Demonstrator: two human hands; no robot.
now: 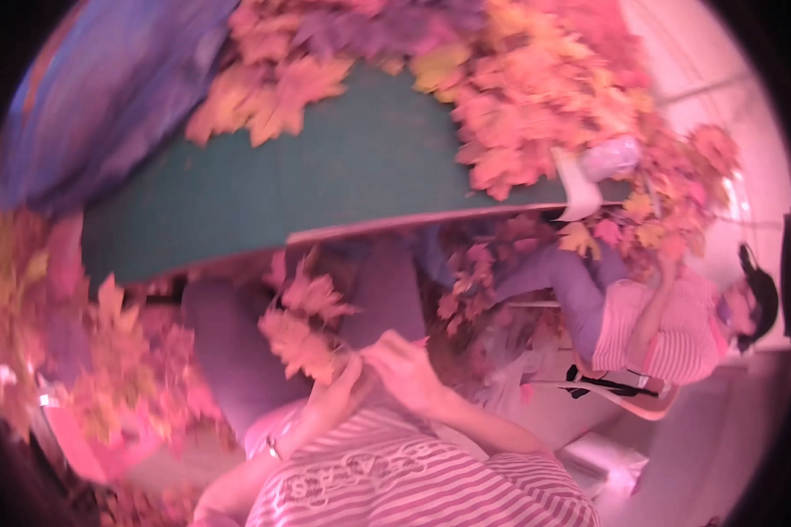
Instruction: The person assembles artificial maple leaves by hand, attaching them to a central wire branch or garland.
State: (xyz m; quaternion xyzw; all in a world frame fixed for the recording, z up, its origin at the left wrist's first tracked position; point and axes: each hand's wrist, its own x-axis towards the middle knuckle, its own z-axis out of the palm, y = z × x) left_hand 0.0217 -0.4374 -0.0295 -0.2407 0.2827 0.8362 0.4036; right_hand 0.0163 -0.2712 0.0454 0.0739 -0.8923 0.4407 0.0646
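Observation:
My left hand (336,392) is closed on the stem end of a sprig of orange artificial maple leaves (303,329), held over my lap. Beside it, almost touching, my right hand (406,371) is closed in a pinch. What lies between the right fingertips is too small and blurred to make out. The leaves of the sprig spread away from my hands toward the table edge, above my dark trousers (228,342).
A green-topped table (299,189) stands ahead, heaped with artificial maple leaves (545,97). A blue bag (114,105) lies at far left. More leaves (149,369) hang at my left. A white roll (611,158) lies at right, near a seated person (650,325).

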